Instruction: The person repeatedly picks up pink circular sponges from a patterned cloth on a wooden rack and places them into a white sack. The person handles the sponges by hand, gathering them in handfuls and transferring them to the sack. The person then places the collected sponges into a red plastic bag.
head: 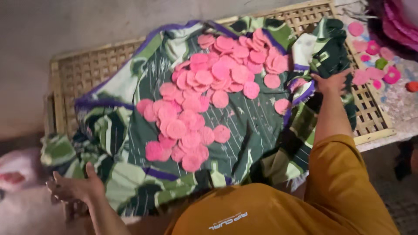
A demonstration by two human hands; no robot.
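A green, white and purple patterned cloth (pixel 257 126) lies spread over a woven bamboo lattice tray (pixel 74 74), and a heap of flat pink discs (pixel 209 95) covers its middle, overlapping one another from the upper right down to the lower left. The right hand (pixel 331 82) reaches out at the far right edge of the cloth, its fingers closed on a bunched fold of the fabric there, just beside a lone pink disc (pixel 282 105) that lies apart from the heap. The left hand (pixel 74 188) sits at the near left corner of the cloth, fingers spread and loosely curled against the draped edge; whether it actually grips the fabric cannot be told from this angle. The person's orange sleeve (pixel 344 174) fills the lower right of the view. Beyond the tray on the right, more pink discs (pixel 361 45) and a small green piece (pixel 381 63) lie scattered on a pale speckled surface (pixel 402 106).
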